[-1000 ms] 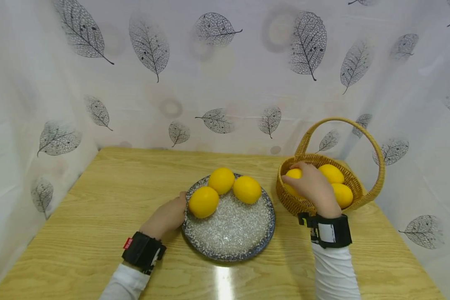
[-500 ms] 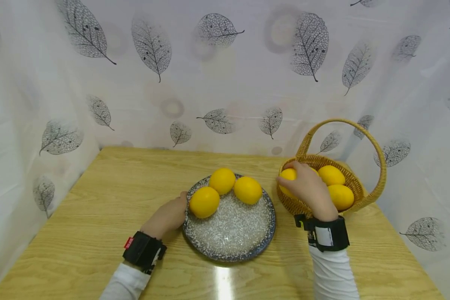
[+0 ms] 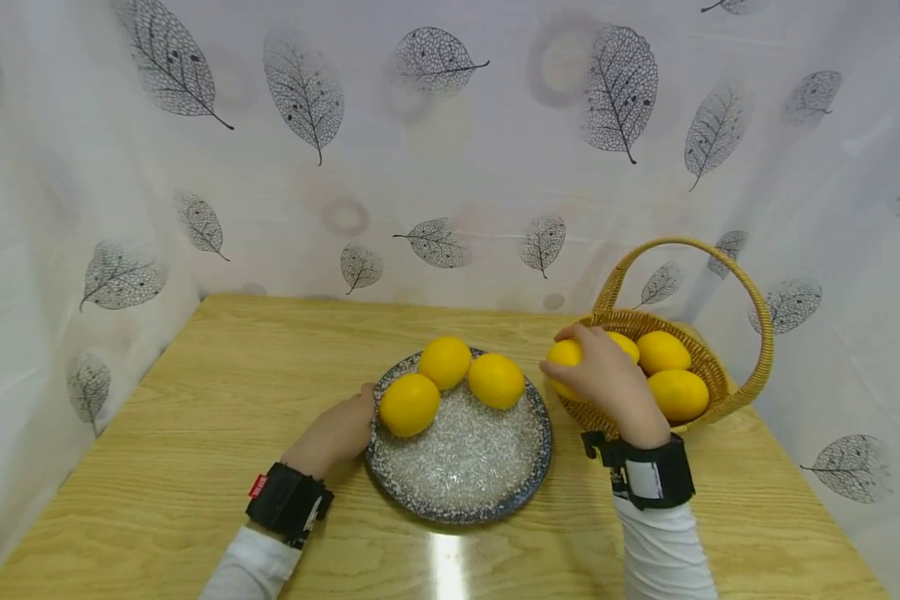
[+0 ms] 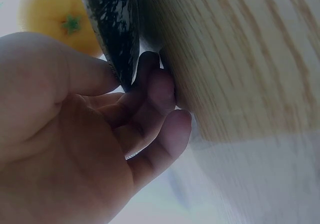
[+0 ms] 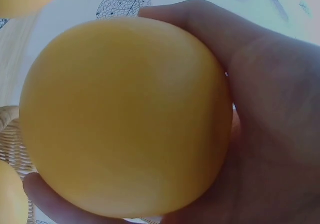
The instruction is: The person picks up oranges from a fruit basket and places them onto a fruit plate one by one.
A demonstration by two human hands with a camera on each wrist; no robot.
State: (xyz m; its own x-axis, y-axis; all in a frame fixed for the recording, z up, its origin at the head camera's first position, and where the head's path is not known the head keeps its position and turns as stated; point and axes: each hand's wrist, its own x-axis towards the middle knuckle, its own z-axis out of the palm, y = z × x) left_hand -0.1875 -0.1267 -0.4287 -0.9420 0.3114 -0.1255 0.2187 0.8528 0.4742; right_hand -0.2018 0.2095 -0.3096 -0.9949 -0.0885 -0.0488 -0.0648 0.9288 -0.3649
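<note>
My right hand point(image 3: 600, 375) grips a yellow lemon point(image 3: 562, 354) at the left rim of the wicker basket point(image 3: 727, 400); the right wrist view shows the lemon point(image 5: 125, 119) filling my palm, fingers curled round it. Three more lemons point(image 3: 663, 350) lie in the basket. My left hand point(image 3: 337, 433) holds the left edge of the speckled blue plate point(image 3: 457, 467), thumb on top and fingers under the rim point(image 4: 117, 28). Three lemons point(image 3: 408, 404) sit at the back of the plate.
A light wooden table point(image 3: 195, 433) carries everything. White curtains printed with grey leaves point(image 3: 300, 87) close in the back and both sides. The basket's tall arched handle point(image 3: 690, 246) rises at the far right.
My right hand has lifted the lemon out of the basket and carried it left over the rim, toward the plate. The left hand has stayed on the plate's edge.
</note>
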